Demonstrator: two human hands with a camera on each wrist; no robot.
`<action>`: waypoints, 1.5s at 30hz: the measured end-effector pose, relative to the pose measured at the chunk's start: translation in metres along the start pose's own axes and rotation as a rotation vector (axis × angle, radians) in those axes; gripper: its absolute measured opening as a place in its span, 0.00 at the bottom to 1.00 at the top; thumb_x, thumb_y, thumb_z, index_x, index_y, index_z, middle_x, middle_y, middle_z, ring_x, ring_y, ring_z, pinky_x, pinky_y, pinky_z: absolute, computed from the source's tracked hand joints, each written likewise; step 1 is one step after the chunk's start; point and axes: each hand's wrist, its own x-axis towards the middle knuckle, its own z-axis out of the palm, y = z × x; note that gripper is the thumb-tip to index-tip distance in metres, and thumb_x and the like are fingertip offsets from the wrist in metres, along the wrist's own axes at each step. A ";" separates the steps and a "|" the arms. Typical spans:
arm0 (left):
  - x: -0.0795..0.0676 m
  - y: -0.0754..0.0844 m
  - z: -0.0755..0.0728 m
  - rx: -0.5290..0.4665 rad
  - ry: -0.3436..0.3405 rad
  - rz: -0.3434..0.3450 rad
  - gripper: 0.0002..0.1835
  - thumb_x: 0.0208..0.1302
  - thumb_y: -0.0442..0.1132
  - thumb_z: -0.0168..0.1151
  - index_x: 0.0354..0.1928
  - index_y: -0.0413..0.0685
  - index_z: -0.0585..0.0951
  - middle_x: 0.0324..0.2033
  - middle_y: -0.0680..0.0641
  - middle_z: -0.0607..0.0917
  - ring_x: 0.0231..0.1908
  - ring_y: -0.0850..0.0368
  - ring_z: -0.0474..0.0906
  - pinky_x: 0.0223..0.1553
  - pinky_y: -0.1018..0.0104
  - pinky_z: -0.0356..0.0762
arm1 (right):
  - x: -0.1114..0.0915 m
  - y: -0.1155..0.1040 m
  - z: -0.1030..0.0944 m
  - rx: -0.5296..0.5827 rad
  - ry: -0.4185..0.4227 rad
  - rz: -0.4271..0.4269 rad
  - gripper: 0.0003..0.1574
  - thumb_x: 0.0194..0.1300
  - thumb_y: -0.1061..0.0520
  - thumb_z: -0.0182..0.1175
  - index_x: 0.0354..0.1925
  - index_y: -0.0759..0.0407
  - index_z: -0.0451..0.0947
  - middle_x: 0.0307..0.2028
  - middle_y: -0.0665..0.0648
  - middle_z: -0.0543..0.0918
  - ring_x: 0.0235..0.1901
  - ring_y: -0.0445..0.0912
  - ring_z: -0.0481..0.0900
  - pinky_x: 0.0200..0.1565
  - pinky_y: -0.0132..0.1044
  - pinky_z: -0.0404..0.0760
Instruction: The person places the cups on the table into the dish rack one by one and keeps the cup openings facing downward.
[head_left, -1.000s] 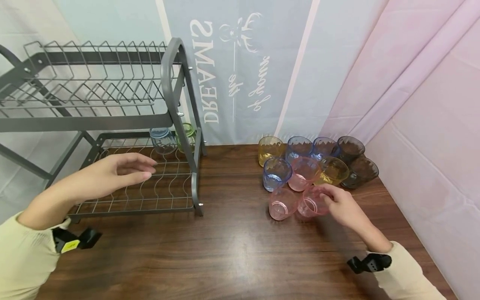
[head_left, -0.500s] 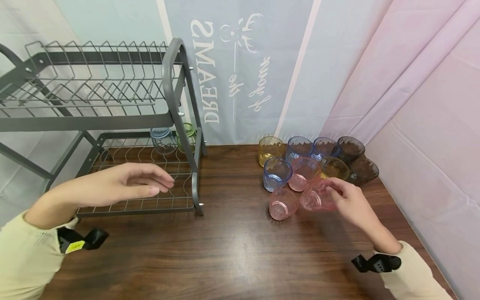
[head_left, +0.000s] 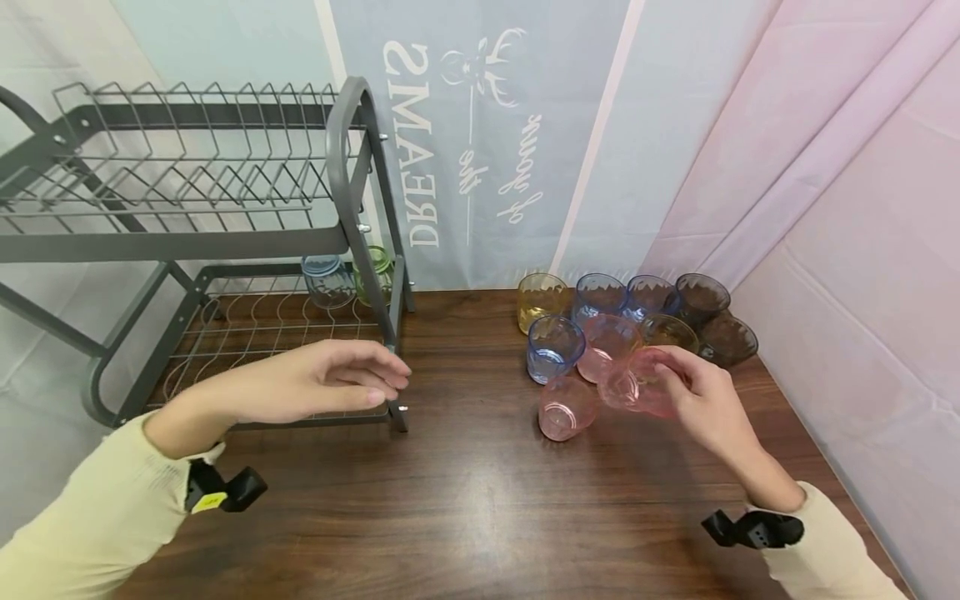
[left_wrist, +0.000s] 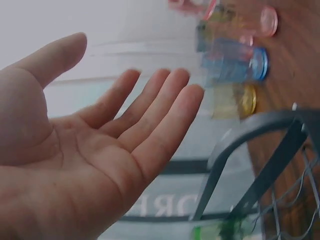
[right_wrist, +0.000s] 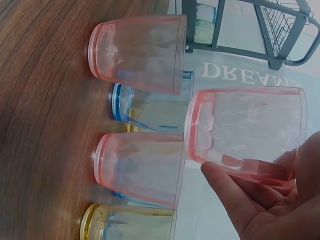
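Observation:
My right hand point(head_left: 701, 400) grips a clear pink glass point(right_wrist: 245, 132) by its side, thumb and fingers around it. In the right wrist view that glass is raised off the table, its base higher than those of the glasses behind. Another pink glass point(head_left: 566, 410) stands upright just left of it, and a third pink glass point(head_left: 609, 346) stands behind. My left hand point(head_left: 322, 382) hovers in front of the rack's right post, palm turned inward, fingers relaxed and apart from the thumb. Nothing lies in its palm point(left_wrist: 95, 160) in the left wrist view.
A grey two-tier dish rack point(head_left: 172, 246) stands at the left; its lower shelf bears a blue jar point(head_left: 327, 283) and a green jar point(head_left: 375, 279). Blue glasses point(head_left: 553, 350), yellow glasses point(head_left: 542, 302) and dark grey glasses point(head_left: 726, 340) cluster at the back right, near the curtain.
My right hand has lifted the pink glass from its spot at the front of the group and tilted it. My left hand has moved right, from over the lower shelf to the rack's right post.

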 end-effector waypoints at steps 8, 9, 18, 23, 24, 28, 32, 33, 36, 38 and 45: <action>0.028 -0.002 0.018 -0.016 0.026 -0.023 0.20 0.77 0.42 0.58 0.65 0.41 0.74 0.58 0.43 0.81 0.59 0.48 0.80 0.59 0.63 0.78 | 0.003 -0.012 0.006 0.055 0.076 -0.051 0.15 0.73 0.68 0.56 0.53 0.61 0.84 0.42 0.59 0.89 0.29 0.33 0.78 0.29 0.23 0.71; 0.031 -0.002 0.020 -0.034 0.033 -0.032 0.21 0.77 0.42 0.58 0.65 0.41 0.74 0.59 0.42 0.81 0.58 0.47 0.80 0.58 0.62 0.79 | 0.003 -0.013 0.007 0.067 0.084 -0.057 0.15 0.73 0.68 0.56 0.53 0.60 0.84 0.41 0.59 0.89 0.27 0.34 0.77 0.27 0.24 0.70; 0.064 -0.004 0.035 -0.182 0.082 -0.133 0.22 0.79 0.44 0.53 0.65 0.36 0.72 0.58 0.38 0.81 0.57 0.44 0.81 0.53 0.57 0.83 | 0.006 -0.023 0.015 0.138 0.163 -0.158 0.18 0.72 0.72 0.56 0.53 0.60 0.84 0.36 0.59 0.88 0.17 0.36 0.69 0.16 0.28 0.62; 0.078 -0.007 0.041 -0.268 0.057 -0.166 0.25 0.81 0.48 0.49 0.66 0.34 0.70 0.59 0.36 0.79 0.59 0.42 0.80 0.54 0.54 0.83 | 0.008 -0.027 0.021 0.142 0.177 -0.209 0.20 0.69 0.74 0.57 0.55 0.61 0.83 0.36 0.61 0.88 0.18 0.38 0.72 0.16 0.26 0.62; 0.079 -0.008 0.043 -0.279 0.054 -0.170 0.26 0.81 0.49 0.48 0.66 0.34 0.70 0.59 0.35 0.79 0.59 0.41 0.80 0.54 0.54 0.83 | 0.008 -0.028 0.022 0.139 0.180 -0.218 0.21 0.69 0.75 0.57 0.55 0.61 0.83 0.36 0.61 0.87 0.19 0.39 0.72 0.17 0.26 0.63; 0.085 -0.011 0.048 -0.306 0.052 -0.177 0.26 0.82 0.48 0.46 0.67 0.33 0.69 0.58 0.35 0.80 0.58 0.40 0.80 0.53 0.55 0.83 | 0.009 -0.031 0.026 0.122 0.211 -0.263 0.25 0.66 0.78 0.57 0.56 0.61 0.83 0.39 0.60 0.87 0.19 0.35 0.63 0.20 0.26 0.63; 0.088 -0.010 0.053 -0.334 0.044 -0.176 0.26 0.83 0.48 0.43 0.67 0.32 0.69 0.58 0.35 0.80 0.59 0.37 0.79 0.53 0.55 0.83 | 0.008 -0.032 0.030 0.127 0.279 -0.332 0.28 0.62 0.80 0.57 0.56 0.63 0.84 0.47 0.62 0.88 0.28 0.28 0.72 0.31 0.19 0.69; 0.089 -0.010 0.054 -0.339 0.039 -0.174 0.26 0.83 0.48 0.42 0.67 0.31 0.68 0.58 0.34 0.79 0.59 0.36 0.78 0.54 0.55 0.83 | 0.008 -0.033 0.032 0.131 0.295 -0.364 0.28 0.63 0.80 0.56 0.56 0.64 0.84 0.49 0.62 0.88 0.34 0.28 0.76 0.36 0.19 0.71; 0.092 -0.011 0.058 -0.342 0.032 -0.176 0.27 0.84 0.48 0.40 0.67 0.31 0.67 0.58 0.34 0.79 0.58 0.38 0.79 0.54 0.55 0.83 | 0.009 -0.034 0.037 0.152 0.351 -0.479 0.20 0.69 0.72 0.54 0.54 0.66 0.84 0.50 0.65 0.87 0.54 0.32 0.79 0.55 0.22 0.75; 0.094 -0.012 0.060 -0.341 0.033 -0.178 0.28 0.84 0.49 0.39 0.67 0.30 0.67 0.58 0.33 0.79 0.58 0.38 0.80 0.53 0.54 0.83 | 0.011 -0.036 0.041 0.155 0.388 -0.566 0.17 0.74 0.65 0.52 0.52 0.69 0.84 0.49 0.66 0.87 0.56 0.37 0.81 0.59 0.26 0.75; 0.106 -0.009 0.073 -0.388 0.060 -0.183 0.31 0.84 0.52 0.37 0.67 0.28 0.68 0.56 0.33 0.81 0.56 0.37 0.81 0.52 0.55 0.84 | 0.013 -0.049 0.051 0.109 0.453 -0.744 0.18 0.78 0.63 0.50 0.47 0.72 0.84 0.46 0.69 0.87 0.50 0.54 0.85 0.62 0.34 0.75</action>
